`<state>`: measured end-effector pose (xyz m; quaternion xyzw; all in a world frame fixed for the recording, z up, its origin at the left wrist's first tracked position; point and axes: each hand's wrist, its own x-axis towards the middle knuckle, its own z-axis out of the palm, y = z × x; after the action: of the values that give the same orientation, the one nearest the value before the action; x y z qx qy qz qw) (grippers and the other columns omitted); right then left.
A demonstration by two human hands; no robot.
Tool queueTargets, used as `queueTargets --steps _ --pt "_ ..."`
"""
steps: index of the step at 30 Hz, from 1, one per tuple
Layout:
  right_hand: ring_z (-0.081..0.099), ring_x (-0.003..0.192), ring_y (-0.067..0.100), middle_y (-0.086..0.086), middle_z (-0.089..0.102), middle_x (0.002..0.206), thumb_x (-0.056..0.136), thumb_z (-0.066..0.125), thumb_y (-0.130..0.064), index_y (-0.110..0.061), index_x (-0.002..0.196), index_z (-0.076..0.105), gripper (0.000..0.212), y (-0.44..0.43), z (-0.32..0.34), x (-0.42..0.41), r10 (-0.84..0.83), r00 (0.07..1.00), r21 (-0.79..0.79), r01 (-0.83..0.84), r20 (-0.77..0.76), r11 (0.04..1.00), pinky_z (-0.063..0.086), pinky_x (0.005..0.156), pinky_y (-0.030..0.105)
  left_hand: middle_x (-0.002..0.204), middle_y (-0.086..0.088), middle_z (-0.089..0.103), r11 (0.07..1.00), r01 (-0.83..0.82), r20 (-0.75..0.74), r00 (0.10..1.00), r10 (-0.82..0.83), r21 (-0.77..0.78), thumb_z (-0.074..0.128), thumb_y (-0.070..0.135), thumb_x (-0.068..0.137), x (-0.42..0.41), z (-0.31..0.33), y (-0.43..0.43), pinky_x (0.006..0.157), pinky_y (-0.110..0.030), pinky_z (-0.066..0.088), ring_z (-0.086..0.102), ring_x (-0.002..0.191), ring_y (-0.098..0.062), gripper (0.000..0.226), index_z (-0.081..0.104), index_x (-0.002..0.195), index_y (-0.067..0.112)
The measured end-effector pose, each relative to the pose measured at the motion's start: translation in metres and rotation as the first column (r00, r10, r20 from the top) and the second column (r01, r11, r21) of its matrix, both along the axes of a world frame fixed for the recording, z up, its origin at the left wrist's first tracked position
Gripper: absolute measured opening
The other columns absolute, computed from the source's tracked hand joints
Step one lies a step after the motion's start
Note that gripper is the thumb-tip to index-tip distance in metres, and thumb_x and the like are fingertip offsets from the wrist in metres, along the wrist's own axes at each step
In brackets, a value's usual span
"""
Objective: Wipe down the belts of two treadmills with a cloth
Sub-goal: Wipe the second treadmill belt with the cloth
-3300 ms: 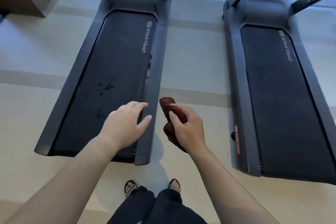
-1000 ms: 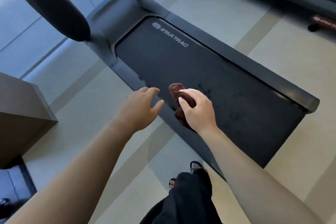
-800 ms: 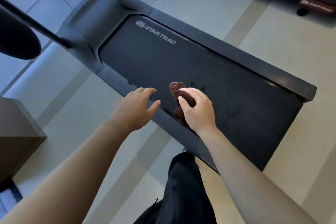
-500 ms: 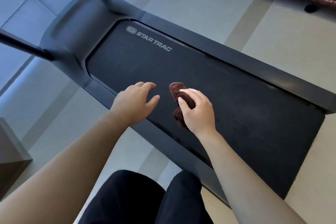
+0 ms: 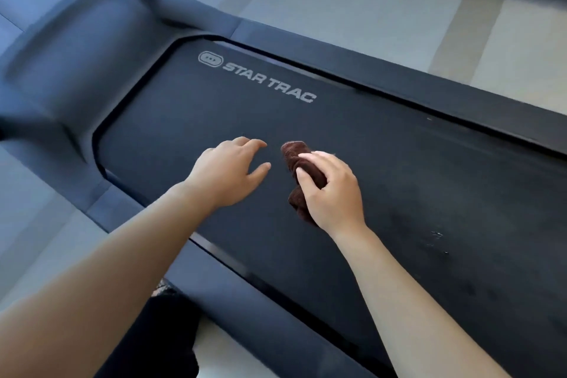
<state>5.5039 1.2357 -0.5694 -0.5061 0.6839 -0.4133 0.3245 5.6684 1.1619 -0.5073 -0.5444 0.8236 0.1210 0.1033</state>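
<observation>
Nearer than a moment ago, reaching over the belt (image 5: 399, 163) at frame centre, gripping the bunched cloth (image 5: 292, 152) in the right hand (image 5: 334, 193), keeping the left hand (image 5: 227, 175) loosely spread, empty; ready to begin wiping.

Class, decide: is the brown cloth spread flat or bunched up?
Bunched up: the cloth sits as a rolled wad gripped in the right hand.

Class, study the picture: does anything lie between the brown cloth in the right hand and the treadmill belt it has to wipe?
Nothing visible does. The right hand grips the brown cloth directly over the treadmill belt; the left hand is beside it, apart, not underneath.
</observation>
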Motion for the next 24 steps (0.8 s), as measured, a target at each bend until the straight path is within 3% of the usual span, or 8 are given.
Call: queueTargets --steps 4,8,16,20,24 --pt "0.048 0.119 0.012 -0.013 0.061 0.120 0.088 0.059 -0.029 -0.029 0.108 0.068 0.021 -0.064 -0.075 0.067 -0.031 0.999 -0.056 0.031 0.007 0.998 0.040 0.098 0.048 0.133 0.005 0.049 0.992 0.122 0.082 0.990 -0.119 -0.040 0.037 0.049 0.092 0.072 -0.075 -0.073 0.095 -0.038 0.038 0.046 0.121 -0.021 0.048 0.040 0.135 0.028" --pt "0.047 0.119 0.013 -0.012 0.060 0.121 0.087 0.060 -0.030 -0.031 0.108 0.067 0.023 -0.123 -0.129 0.132 -0.040 0.994 -0.135 0.026 -0.099 0.990 0.041 0.097 0.047 0.132 0.004 0.050 0.967 0.236 0.148 0.964 -0.221 -0.097 0.037 0.050 0.092 0.145 -0.135 -0.139 0.095 -0.037 0.039 0.047 0.121 -0.020 0.048 0.041 0.134 0.027" --pt "0.040 0.126 0.012 -0.015 0.056 0.127 0.087 0.059 -0.036 -0.035 0.112 0.065 0.026 -0.228 -0.182 0.236 -0.042 0.938 -0.170 -0.018 -0.343 0.985 0.036 0.087 0.044 0.135 0.004 0.047 0.981 0.154 0.050 0.988 -0.149 -0.115 0.039 0.048 0.092 0.272 -0.217 -0.244 0.095 -0.038 0.040 0.047 0.122 -0.020 0.047 0.043 0.134 0.025" --pt "0.044 0.122 0.013 -0.014 0.058 0.125 0.085 0.061 -0.035 -0.034 0.108 0.068 0.024 -0.268 -0.205 0.270 -0.052 0.905 -0.176 -0.025 -0.422 0.984 0.036 0.084 0.044 0.139 0.000 0.044 0.969 0.102 -0.075 0.990 -0.121 -0.223 0.044 0.043 0.092 0.304 -0.243 -0.300 0.096 -0.040 0.040 0.044 0.125 -0.024 0.048 0.043 0.135 0.020" --pt "0.047 0.120 0.020 -0.010 0.059 0.125 0.080 0.057 -0.038 -0.035 0.103 0.068 0.026 -0.306 -0.220 0.289 -0.113 0.797 -0.156 0.024 -0.593 0.987 0.033 0.086 0.047 0.150 -0.001 0.030 0.970 0.116 -0.170 0.973 -0.154 -0.216 0.042 0.042 0.093 0.299 -0.269 -0.334 0.110 -0.048 0.026 0.026 0.138 -0.022 0.055 0.034 0.142 0.020"
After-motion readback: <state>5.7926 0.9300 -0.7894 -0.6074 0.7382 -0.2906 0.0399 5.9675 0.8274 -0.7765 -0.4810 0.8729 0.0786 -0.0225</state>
